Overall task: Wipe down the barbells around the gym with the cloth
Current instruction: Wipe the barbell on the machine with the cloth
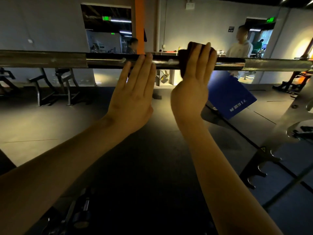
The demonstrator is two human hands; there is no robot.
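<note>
Barbell: the barbell [105, 61] runs level across the view from left edge to right edge, at about eye height. It has a smooth dark middle stretch, with grey knurled stretches to the left and right of it.
Cloth: the dark cloth [183, 55] is draped over the smooth stretch, right of centre, and touches the bar.
Right hand: the right hand [193, 89] has its fingers straight and close together, laid flat over the cloth and pressing it onto the bar. The thumb is hidden, so I cannot tell whether it pinches the cloth from behind.
Left hand: the left hand [133, 95] is flat, with its fingers straight and their tips resting on the bare bar just left of the cloth. It holds nothing.
Marks: two pale flecks [123, 60] show on the smooth stretch, one by the left fingertips and one just left of the cloth.
Step (judged): wiping the middle of this bar, left hand steadying it.
Progress (judged): the flecks suggest the middle is not finished. The state of the knurled ends cannot be read. No other barbell is in view, so the round of the gym looks far from done.
Surroundings: benches [50, 85] stand far left. A person in white [240, 48] stands far right, with a blue board [232, 97] below.
</note>
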